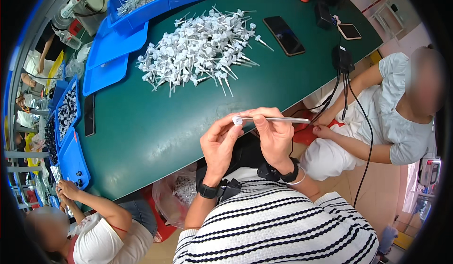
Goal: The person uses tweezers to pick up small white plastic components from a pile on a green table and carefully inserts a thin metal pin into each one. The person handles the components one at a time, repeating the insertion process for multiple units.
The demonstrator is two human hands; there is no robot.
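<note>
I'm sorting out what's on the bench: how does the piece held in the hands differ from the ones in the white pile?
The held piece is single, lifted off the green table, lying level between both hands' fingers. The pile is many pieces, lying loose and crisscrossed on the table. Both look alike: white cap, thin tube.

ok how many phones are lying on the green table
2: a large dark phone lies face up right of the white parts pile, and a smaller phone sits near the table's right edge by black cables. Others may be hidden.
</note>
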